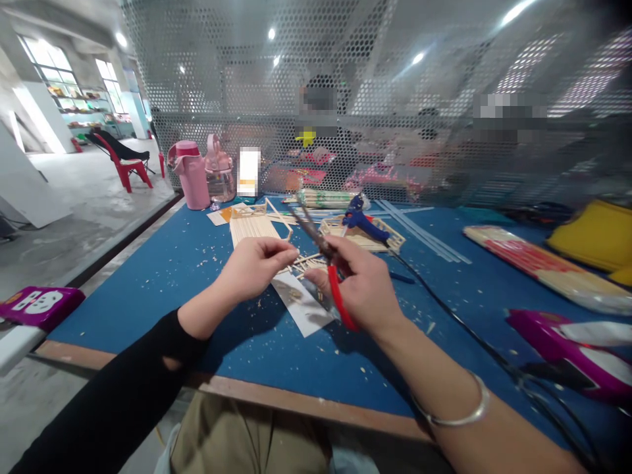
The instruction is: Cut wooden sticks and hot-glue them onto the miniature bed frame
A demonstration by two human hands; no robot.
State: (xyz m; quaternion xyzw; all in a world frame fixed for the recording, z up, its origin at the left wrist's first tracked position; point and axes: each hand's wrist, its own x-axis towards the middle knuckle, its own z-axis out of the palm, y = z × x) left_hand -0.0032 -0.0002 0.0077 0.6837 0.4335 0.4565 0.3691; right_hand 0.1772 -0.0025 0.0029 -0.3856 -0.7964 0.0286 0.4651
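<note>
My right hand [368, 280] grips red-handled scissors [338, 296], whose dark blades point up and away over the blue table [148, 289]. To its left, my left hand [257, 266] is closed in a pinch; whatever lies between its fingertips is too small to make out. Behind the left hand is a pale wooden slatted piece [249, 227]. Short wooden sticks [309, 264] and a white sheet [301, 309] lie beneath and between the hands. Beyond the scissors, a blue glue gun [368, 226] rests on a wooden frame piece [397, 240].
A pink flask [192, 178], a bottle [220, 174] and a lit phone [248, 172] stand at the back left. Packs of sticks [548, 266], a black cable [459, 316] and a purple power strip [567, 342] lie right. Behind the mesh screen [222, 85] is a person.
</note>
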